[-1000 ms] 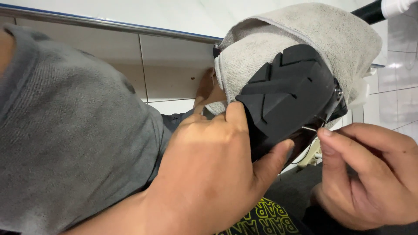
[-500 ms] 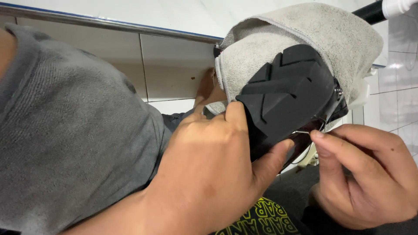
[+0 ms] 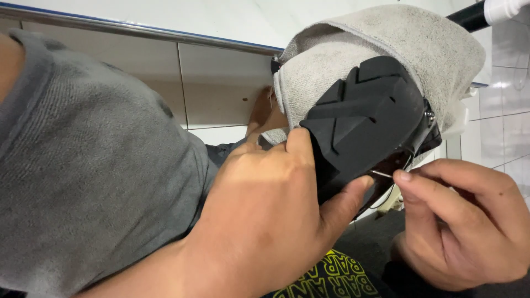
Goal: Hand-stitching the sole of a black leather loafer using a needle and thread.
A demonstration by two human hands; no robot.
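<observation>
A black shoe (image 3: 367, 118) with a chunky treaded sole is turned sole-up toward me, and a grey towel (image 3: 397, 41) is draped over its far side. My left hand (image 3: 265, 215) grips the shoe's near edge, thumb pressed against the sole's lower rim. My right hand (image 3: 469, 221) pinches a thin metal needle (image 3: 382, 174) whose tip touches the seam at the sole's lower right edge. A small metal stud (image 3: 428, 116) shows on the shoe's side.
My grey sleeve (image 3: 83, 182) fills the left. Behind are beige wall tiles (image 3: 221, 83) under a metal rail (image 3: 138, 30). White tiles (image 3: 505, 121) and a black pipe with a white fitting (image 3: 486, 11) lie at the right. Dark cloth with yellow print (image 3: 331, 278) is below.
My right hand drew in toward the shoe's edge, then eased back slightly, keeping the needle at the seam. My left hand and the shoe stayed put.
</observation>
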